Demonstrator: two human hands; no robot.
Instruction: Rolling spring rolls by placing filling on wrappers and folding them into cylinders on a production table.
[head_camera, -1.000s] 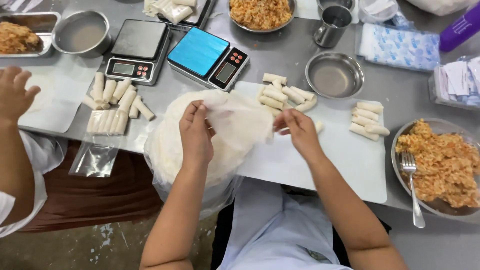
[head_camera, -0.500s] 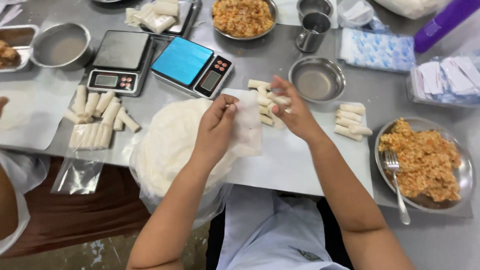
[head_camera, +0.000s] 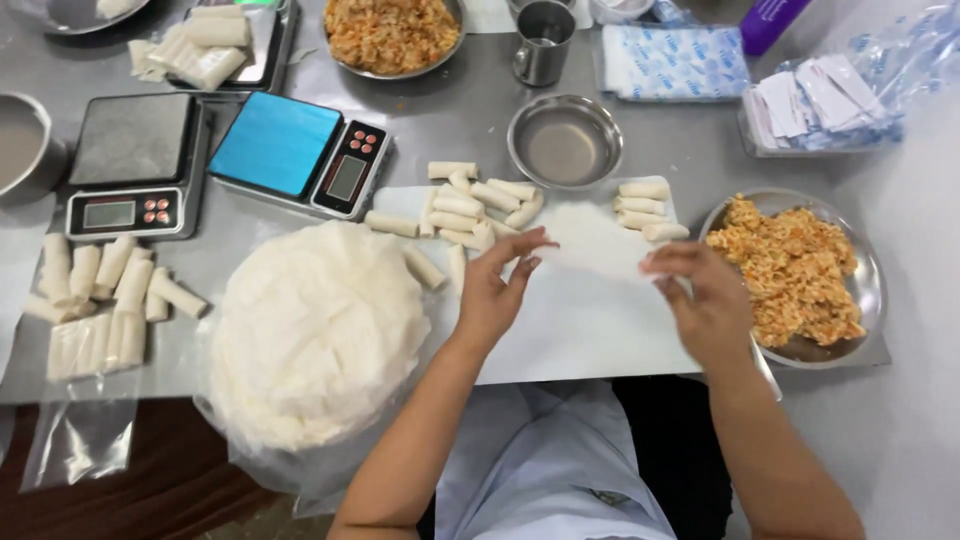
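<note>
While our left hand (head_camera: 495, 290) and right hand (head_camera: 705, 300) each pinch an edge of the thin, pale, round pastry wrapper (head_camera: 600, 240) over the white rectangular cutting board (head_camera: 590, 330), we judge it light, limp, easily torn, best gripped at its rim.

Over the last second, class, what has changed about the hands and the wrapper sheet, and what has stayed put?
The left hand and right hand lifted one thin wrapper sheet off the wrapper stack, carried it rightward over the white board and spread apart, stretching it. The rolls, both scales and filling plate stayed put.
</note>
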